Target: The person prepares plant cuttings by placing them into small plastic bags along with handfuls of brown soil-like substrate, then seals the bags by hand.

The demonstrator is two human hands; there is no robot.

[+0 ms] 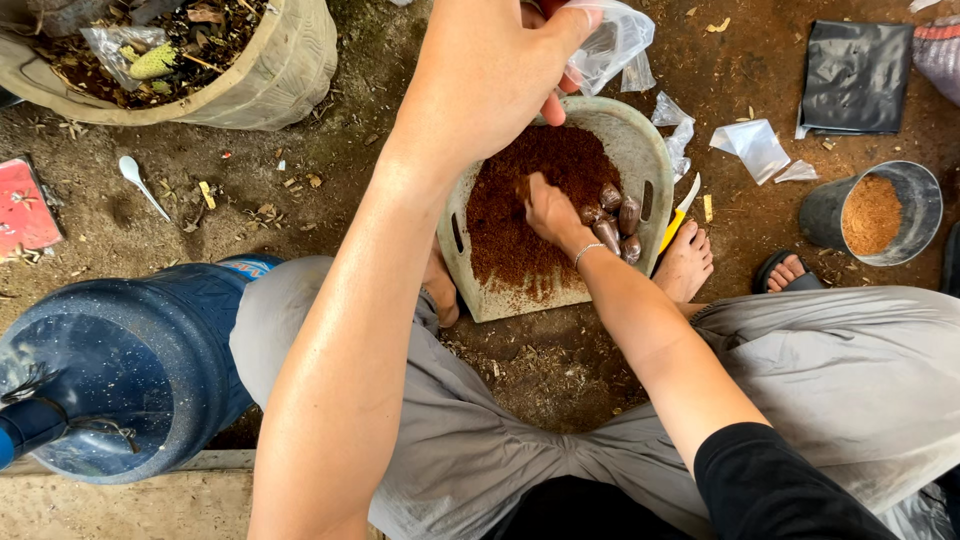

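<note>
So the person sits low on bare dirt with both knees spread, and a pale dustpan-like tray (640, 150) lies on the ground right between the feet, which keeps it in easy reach of both arms. The tray is heaped with reddish-brown sawdust-like stuff (520, 220), and a little cluster of dark brown seeds (612, 222) sits at its right side, just beside the heap.

The right hand (548, 212) is down in the tray, fingers curled and dug into the brown stuff near the seeds. Looks like a scooping or pinching grip, but what's actually inside the fingers I can't tell, they're half buried.

The left hand (490, 75) is raised above the far end of the tray, closed into a pinch on a small clear plastic bag (610, 40). Holding it right over the tray makes sense to me: anything that spills falls back into the heap rather than onto the dirt.

A yellow-handled knife (680, 212) lies just off the tray's right edge by the toes. A few more clear bags (752, 145) are scattered on the ground beyond, and a grey pot (915, 190) with lighter orange-brown powder stands well off to the right. A big blue water jug (130, 370) lies by the left knee, and a sack of plant scraps (260, 80) sits at upper left.
</note>
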